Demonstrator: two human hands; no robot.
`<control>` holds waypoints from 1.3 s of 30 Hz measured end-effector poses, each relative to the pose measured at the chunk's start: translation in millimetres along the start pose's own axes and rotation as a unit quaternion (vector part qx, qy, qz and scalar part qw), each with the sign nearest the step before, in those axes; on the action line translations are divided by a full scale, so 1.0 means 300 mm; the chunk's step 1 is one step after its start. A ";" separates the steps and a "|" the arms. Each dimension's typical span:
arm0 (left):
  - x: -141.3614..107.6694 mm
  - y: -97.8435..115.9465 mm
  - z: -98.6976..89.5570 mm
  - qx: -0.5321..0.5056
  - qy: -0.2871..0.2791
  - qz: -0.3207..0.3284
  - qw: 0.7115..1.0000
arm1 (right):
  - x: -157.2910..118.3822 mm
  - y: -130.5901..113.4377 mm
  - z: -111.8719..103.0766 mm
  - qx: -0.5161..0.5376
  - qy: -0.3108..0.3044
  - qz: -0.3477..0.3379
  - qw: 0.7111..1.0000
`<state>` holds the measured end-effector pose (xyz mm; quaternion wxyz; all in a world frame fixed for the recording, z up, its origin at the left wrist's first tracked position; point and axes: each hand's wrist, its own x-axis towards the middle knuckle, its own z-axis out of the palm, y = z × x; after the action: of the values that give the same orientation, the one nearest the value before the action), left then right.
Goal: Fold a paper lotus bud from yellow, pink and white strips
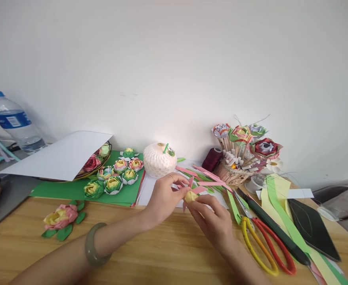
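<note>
Between my two hands is a small paper flower point(191, 196) with a yellow centre and pink strips sticking out around it. My left hand point(169, 198), with a ring and a green bangle on the wrist, pinches a pink strip at the flower's upper left. From the lower right, my right hand point(214, 221) grips the yellow centre with its thumb and fingers. Just behind the hands lie loose pink strips point(211, 183) and green strips on white paper. A white textured ball point(159, 160) with a green strip on top stands behind my left hand.
Scissors point(259, 237) with yellow and red handles and a dark long tool point(278, 229) lie at right, near a black tablet-like object point(313, 229). Finished paper flowers point(113, 185) rest on green paper at left. A water bottle point(13, 120) and flower basket point(233, 172) stand behind.
</note>
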<state>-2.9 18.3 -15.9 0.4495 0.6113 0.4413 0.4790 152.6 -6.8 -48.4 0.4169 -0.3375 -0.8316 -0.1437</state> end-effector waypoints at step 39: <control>0.009 -0.038 -0.008 -0.047 -0.124 0.099 0.986 | 0.047 0.002 -0.036 0.245 0.059 0.220 0.942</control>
<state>-6.0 23.7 -26.1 0.4790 0.6849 0.2969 0.4618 153.6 -5.8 -30.6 0.5564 -0.3908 -0.7198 0.1400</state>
